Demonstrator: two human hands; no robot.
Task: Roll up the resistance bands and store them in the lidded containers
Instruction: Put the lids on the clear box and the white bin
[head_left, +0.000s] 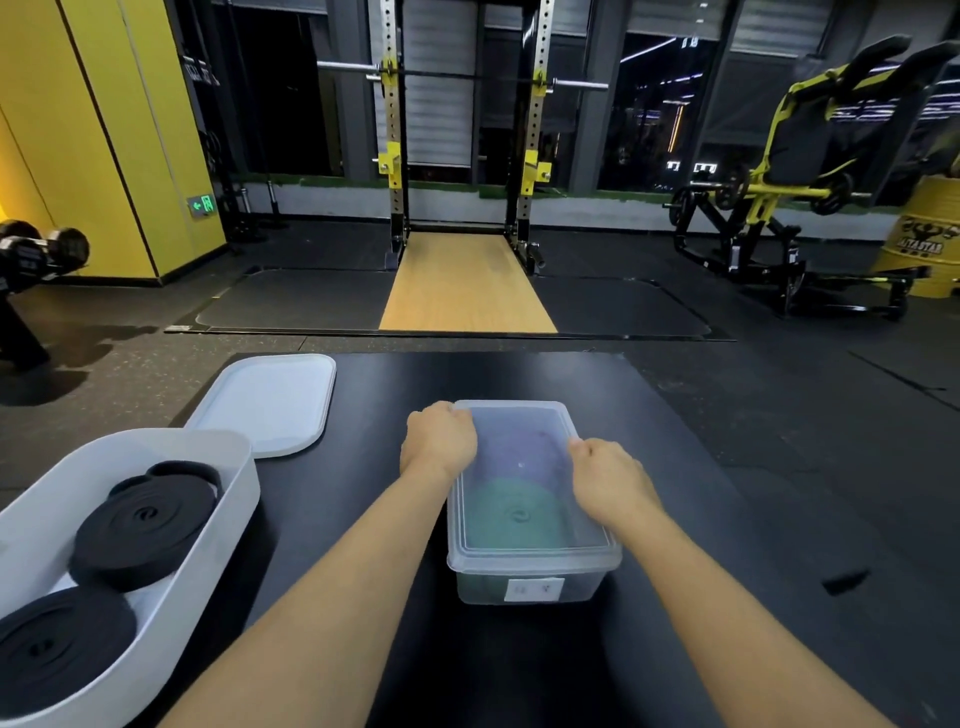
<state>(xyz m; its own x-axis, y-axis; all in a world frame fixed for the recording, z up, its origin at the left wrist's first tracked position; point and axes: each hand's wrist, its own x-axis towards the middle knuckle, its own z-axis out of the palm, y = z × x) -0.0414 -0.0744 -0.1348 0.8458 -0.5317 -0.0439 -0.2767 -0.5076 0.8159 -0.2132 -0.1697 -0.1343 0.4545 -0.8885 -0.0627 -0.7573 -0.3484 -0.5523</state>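
Translucent plastic is what both hands are working on: the clear lid (524, 467) is lying on top of the clear container (530, 577), which is standing near the middle of the black tabletop (701, 519). Through it a rolled green band (514, 514) is showing at the near end and a purple band (519, 452) at the far end. The left hand (439, 439) is gripping the lid's far-left corner with curled fingers; the right hand (610, 480) is curling over its right edge, fingertips hidden. Step judged: seating the lid. Risks: both hands are bearing on the far half, so the near edge may be staying unlatched, and whether it is seated cannot be told. Uneven pressing could be tipping or sliding the light box on the smooth top. A coil sitting proud could be holding the lid up or springing loose. To the left, the white container (228, 499) is standing open with two black bands (143, 525) rolled inside, its white lid (265, 405) lying just beyond it; a careless left forearm could be knocking it. A small dark scrap (844, 579) is lying well apart to the right.
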